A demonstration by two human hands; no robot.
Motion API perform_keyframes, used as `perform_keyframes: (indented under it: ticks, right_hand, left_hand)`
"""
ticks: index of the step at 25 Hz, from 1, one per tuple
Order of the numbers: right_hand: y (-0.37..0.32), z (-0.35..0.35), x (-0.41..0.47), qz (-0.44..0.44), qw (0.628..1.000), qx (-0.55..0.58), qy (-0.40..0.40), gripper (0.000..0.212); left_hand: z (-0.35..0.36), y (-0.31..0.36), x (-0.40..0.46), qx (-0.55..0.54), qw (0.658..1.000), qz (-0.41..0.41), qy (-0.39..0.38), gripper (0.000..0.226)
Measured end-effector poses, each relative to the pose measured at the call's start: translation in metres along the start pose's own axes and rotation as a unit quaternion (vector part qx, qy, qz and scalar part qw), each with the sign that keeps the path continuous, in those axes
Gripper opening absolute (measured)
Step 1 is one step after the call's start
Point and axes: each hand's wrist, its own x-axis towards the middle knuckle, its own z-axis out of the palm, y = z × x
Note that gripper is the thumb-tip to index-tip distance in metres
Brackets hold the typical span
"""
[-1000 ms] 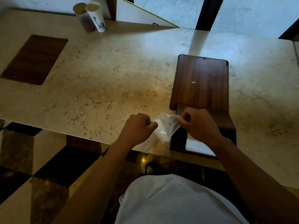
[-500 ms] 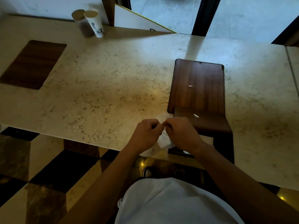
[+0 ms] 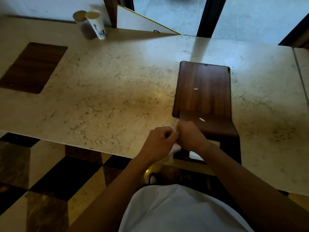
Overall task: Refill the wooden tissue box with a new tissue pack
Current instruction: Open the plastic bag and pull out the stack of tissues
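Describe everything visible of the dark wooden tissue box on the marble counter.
The dark wooden tissue box looks like brown wood-grain veneer with rounded corners. A long flat panel lies on the pale marble counter; a lower, darker section sits at its near end, reaching the counter's edge. Two small white scraps rest on it. The right hand is in front of its near left corner; contact is unclear.

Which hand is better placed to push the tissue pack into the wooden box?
Probably the right hand: it sits directly in front of the wooden tissue box. The left hand is further off. Both pinch the plastic wrapper.
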Motion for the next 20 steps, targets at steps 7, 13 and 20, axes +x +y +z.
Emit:
perform_keyframes:
  ticks: [7,13,20]
  right_hand:
    - [0.012,-0.019,-0.010,0.065,0.979,0.190,0.035,0.017]
    - [0.023,-0.049,-0.035,0.070,0.939,0.334,0.034,0.013]
    - [0.032,-0.052,-0.048,0.084,0.901,0.426,-0.010,0.023]
  left_hand:
    - [-0.002,-0.038,0.009,-0.081,0.976,-0.175,0.097,0.032]
    - [-0.022,-0.047,0.017,-0.119,0.956,-0.243,0.113,0.067]
    - [-0.036,-0.042,0.013,-0.419,0.883,-0.211,-0.034,0.049]
